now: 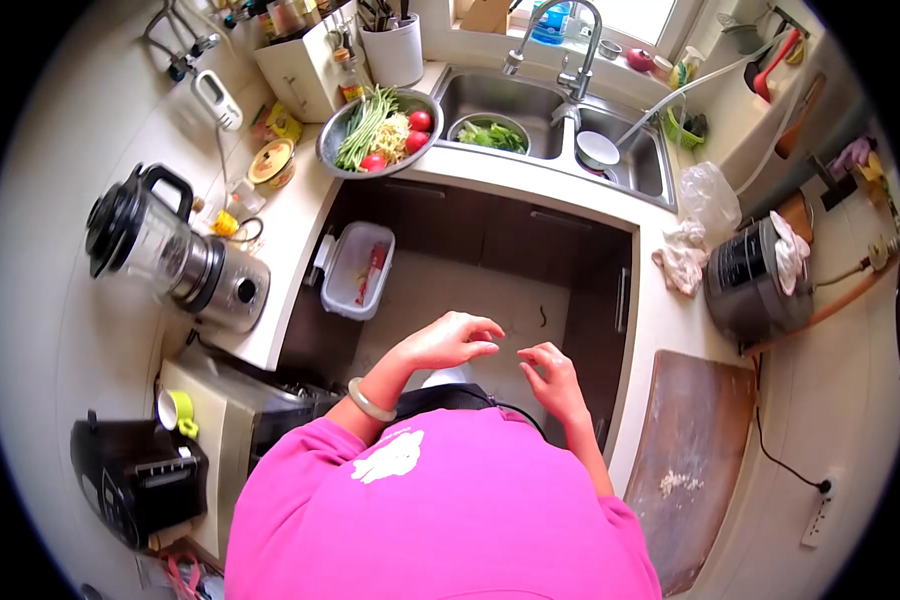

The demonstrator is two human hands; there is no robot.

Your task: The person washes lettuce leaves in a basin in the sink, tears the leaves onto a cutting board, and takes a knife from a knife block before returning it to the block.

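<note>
My left hand (455,340), a pale bangle (371,401) on its wrist, hovers just below the middle of the frame, open with fingers loosely curved. Close by, slightly lower right, I have my right hand (552,380) open too, fingers bent, apart from the left. Nearest them, up and left, a plastic bin (344,275) hangs at the cabinet front with a red wrapper (372,273) inside. Further out, at upper centre-left, a metal bowl (327,147) holds green beans (366,130) and tomatoes (417,143) beside the double sink (547,135). A blender (185,255) stands at left; a board (695,430) with white bits (680,484) lies lower right.
</note>
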